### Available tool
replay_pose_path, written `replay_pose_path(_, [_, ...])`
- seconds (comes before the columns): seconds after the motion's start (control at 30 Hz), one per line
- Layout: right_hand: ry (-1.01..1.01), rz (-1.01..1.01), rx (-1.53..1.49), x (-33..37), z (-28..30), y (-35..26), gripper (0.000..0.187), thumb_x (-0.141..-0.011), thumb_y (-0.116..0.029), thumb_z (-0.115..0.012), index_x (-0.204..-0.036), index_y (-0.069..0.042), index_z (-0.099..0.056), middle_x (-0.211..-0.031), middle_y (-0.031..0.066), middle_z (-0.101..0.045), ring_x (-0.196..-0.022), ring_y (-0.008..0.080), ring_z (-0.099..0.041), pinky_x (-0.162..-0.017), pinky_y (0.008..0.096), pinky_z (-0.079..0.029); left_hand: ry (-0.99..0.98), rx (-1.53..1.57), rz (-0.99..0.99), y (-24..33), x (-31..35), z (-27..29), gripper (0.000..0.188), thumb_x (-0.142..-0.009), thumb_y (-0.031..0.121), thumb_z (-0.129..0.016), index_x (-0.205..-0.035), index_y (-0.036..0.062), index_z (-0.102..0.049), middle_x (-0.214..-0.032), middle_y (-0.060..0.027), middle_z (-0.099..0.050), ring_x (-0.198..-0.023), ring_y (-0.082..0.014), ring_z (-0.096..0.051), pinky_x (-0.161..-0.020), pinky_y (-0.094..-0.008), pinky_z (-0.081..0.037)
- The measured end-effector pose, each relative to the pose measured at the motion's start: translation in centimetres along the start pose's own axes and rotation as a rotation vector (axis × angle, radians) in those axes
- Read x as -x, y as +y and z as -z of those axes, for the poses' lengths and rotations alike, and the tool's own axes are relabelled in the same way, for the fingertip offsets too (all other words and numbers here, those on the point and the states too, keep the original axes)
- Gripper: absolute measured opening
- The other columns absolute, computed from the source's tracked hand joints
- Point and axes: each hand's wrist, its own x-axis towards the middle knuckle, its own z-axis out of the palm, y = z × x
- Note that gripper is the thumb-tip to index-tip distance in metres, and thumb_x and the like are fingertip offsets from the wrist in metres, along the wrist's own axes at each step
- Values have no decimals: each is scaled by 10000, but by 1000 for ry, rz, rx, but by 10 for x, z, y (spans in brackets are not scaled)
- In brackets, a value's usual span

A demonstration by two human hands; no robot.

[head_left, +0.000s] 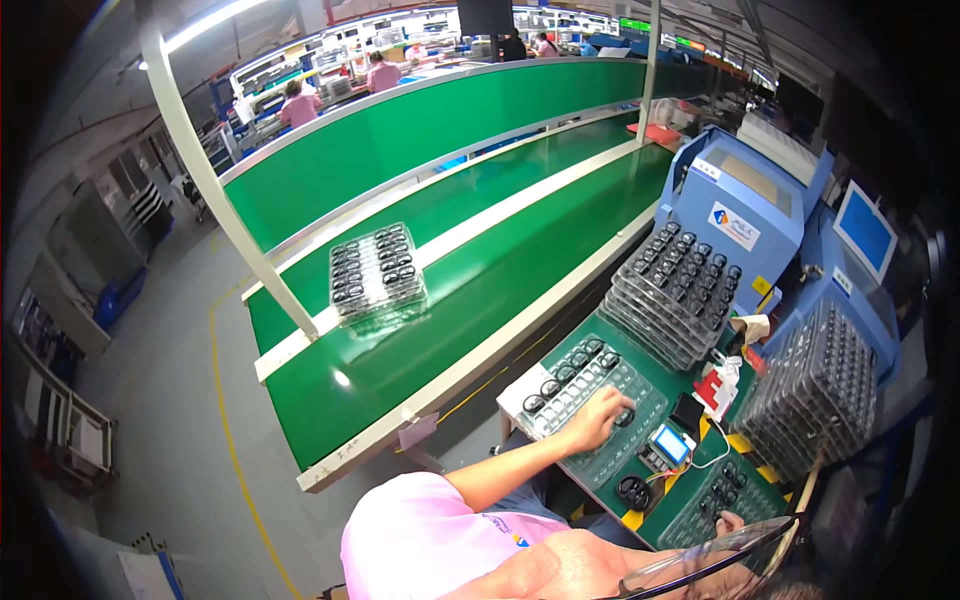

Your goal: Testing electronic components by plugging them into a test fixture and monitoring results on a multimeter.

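My left hand [596,420] reaches over a clear plastic tray [597,468] on the green bench. Its fingers close on a small black rounded part [625,416] at the tray's right side. A row of similar black parts [564,378] lies along the tray's far left edge, beside pale slots. Lower right, my right hand [731,522] has its fingers curled at a second clear tray [690,520] holding several small black pieces [724,487]. What those fingers grip is too small to make out, and eyewear partly covers the hand.
Between the trays sit a small device with a lit screen [672,444], wires and a coiled black item [633,491]. Tall tray stacks [668,295] [815,385] and blue machines [735,215] border the right. Beyond runs a green conveyor [470,300] carrying stacked trays [376,272]. People work far behind.
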Motion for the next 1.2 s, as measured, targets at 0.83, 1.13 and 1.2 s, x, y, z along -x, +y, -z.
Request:
replay_pose_path(0.83, [294, 279, 376, -234, 116, -223, 261, -1077, -144, -619, -931, 40, -734, -858, 65, -716, -796, 128, -654, -759, 286, -512, -27, 77, 162, -29, 14, 6, 146, -1012, 54, -646, -1133, 17, -718, -1011, -104, -671, -931, -218, -651, -849, -335, -520])
replay_pose_path(1.13, [429, 3, 595, -382, 183, -159, 274, -988, -181, -705, -1229, -59, -754, -1122, 126, -782, -1010, 267, -754, -899, 378, -586, -75, 145, 208, -16, 16, -9, 154, -1007, -15, -621, -1139, 3, -699, -988, -51, -649, -837, -137, -592, -798, -290, -505])
replay_pose_path(1.2, [417, 12, 691, -410, 171, -159, 299, -992, -153, -669, -1272, -69, -733, -1219, 144, -749, -1067, 286, -737, -933, 387, -582, -90, 117, 223, -13, 18, -2, 167, -997, -34, -611, -1143, -10, -689, -1014, -114, -672, -855, -203, -638, -816, -343, -523])
